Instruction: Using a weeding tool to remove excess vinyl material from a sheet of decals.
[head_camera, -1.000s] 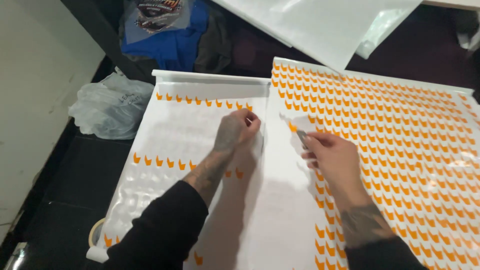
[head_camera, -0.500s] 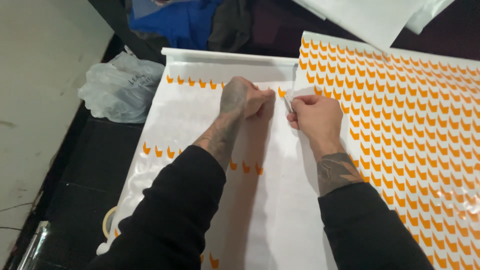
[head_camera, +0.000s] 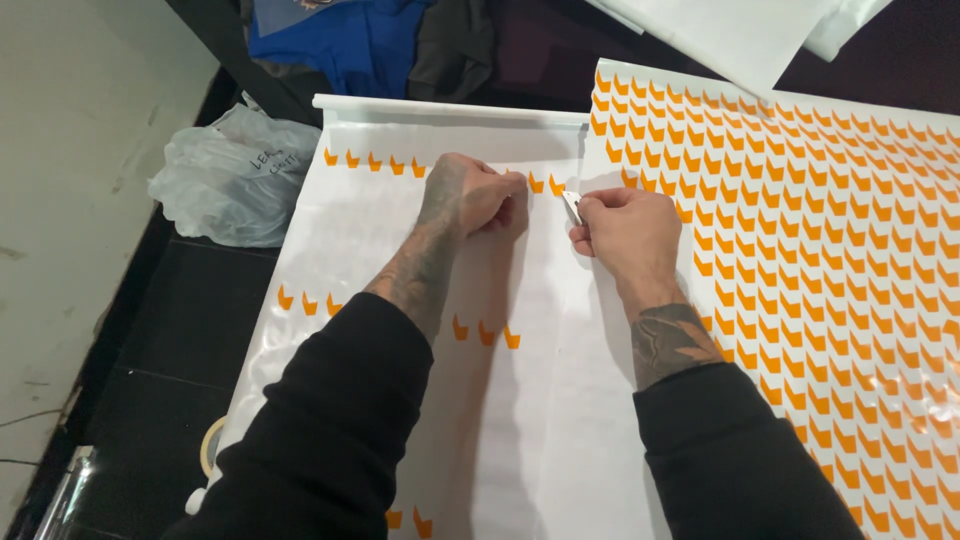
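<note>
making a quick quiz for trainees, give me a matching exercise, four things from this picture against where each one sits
Things:
1. small metal tool
2. crumpled plastic bag
3. blue cloth
4. tape roll

Places:
A. top of the picture, beyond the white sheet
B. pinched in the right hand
C. bottom left, at the white sheet's edge
D. on the dark surface, left of the left hand

Pairs: 1-B, 2-D, 3-A, 4-C

both arms reach forward in black sleeves pushed up off tattooed forearms. left hand (head_camera: 478, 192) is curled into a loose fist, knuckles down. right hand (head_camera: 622, 232) sits just beside it, fingers pinched together, wrist slightly bent inward.
</note>
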